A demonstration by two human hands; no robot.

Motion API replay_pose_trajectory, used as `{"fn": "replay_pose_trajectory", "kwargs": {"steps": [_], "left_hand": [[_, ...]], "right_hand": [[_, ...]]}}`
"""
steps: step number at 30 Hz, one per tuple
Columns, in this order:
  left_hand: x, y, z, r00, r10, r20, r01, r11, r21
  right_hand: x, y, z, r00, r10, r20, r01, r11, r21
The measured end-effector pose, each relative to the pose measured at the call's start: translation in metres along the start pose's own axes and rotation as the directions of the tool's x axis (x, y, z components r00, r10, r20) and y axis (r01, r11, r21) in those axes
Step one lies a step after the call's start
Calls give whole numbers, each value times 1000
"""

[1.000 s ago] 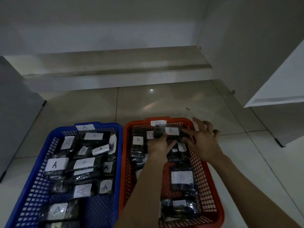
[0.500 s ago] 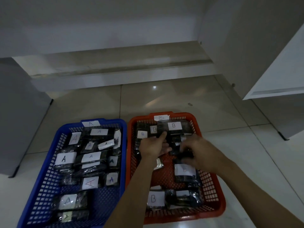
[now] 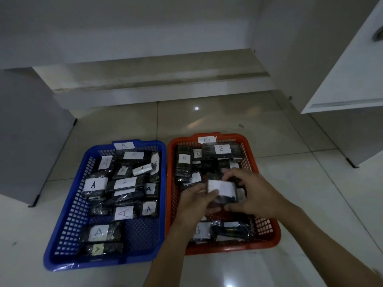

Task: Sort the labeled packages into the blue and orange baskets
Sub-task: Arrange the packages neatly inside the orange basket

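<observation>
1. Both hands hold one dark, glossy plastic-wrapped package above the middle of the orange basket: the left hand has its fingers curled along the package's left edge, and the right hand curls over its top and right side with the thumb beneath.
2. White paper covers the face of the held package, but the letter on it is too blurred to read.
3. Each basket is a rectangular plastic tray with lattice walls, a perforated floor and a smooth rounded rim. The blue basket sits just beside the orange one, their long sides nearly touching.
4. Bare mesh floor shows at the near right of the blue basket and along the right wall of the orange basket.
5. Glossy pale floor tiles lie open beyond both baskets, up to a low step; a grey cabinet stands to the left and a white cabinet to the right.
6. Blue basket: many crinkled dark packages with white labels marked A, overlapping towards the far end, and an A tag on the far rim.
7. Orange basket: dark packages labelled B at the far end and near edge, with a B tag on the far rim.
</observation>
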State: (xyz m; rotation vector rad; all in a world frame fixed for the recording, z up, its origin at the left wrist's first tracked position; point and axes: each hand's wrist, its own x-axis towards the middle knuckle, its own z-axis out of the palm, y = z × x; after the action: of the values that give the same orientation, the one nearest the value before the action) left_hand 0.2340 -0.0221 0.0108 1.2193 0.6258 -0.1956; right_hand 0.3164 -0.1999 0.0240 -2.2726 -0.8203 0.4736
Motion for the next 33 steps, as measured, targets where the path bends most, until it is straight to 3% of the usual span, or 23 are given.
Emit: {"fn": "replay_pose_trajectory", "kwargs": {"steps": [2, 4, 6, 8, 15, 21, 24, 26, 29, 33], "left_hand": [[-2, 2, -9, 991, 52, -121, -58, 997, -51], [-4, 4, -22, 974, 84, -209, -105, 990, -92], [-7, 4, -32, 970, 103, -220, -130, 985, -112], [-11, 2, -38, 973, 95, -209, -122, 985, -122], [-21, -12, -49, 963, 167, -209, -193, 975, -113], [-19, -14, -55, 950, 158, -270, -232, 934, -271], [-20, -13, -57, 952, 150, -265, -232, 921, -313], [-21, -13, -58, 951, 164, -262, -244, 919, -310], [-21, -14, -59, 952, 175, -253, -252, 916, -314], [-22, -12, -58, 952, 178, -249, -254, 912, -323]], "right_hand": [[-5, -1, 0, 998, 54, -12, -54, 998, 15], [-15, 0, 3, 976, 127, 178, -139, 988, 60], [-24, 4, 14, 905, 165, 392, -179, 984, 0], [-29, 12, 28, 891, 184, 416, -180, 982, -50], [-29, 18, 19, 934, 311, 178, -348, 904, 248], [-2, 19, 30, 864, 503, -27, -483, 843, 236], [14, 16, 41, 810, 576, -107, -521, 792, 319], [21, 17, 50, 796, 559, -233, -487, 819, 303], [25, 18, 63, 809, 394, -436, -374, 918, 134], [34, 16, 79, 859, 368, -357, -380, 924, 37]]}}
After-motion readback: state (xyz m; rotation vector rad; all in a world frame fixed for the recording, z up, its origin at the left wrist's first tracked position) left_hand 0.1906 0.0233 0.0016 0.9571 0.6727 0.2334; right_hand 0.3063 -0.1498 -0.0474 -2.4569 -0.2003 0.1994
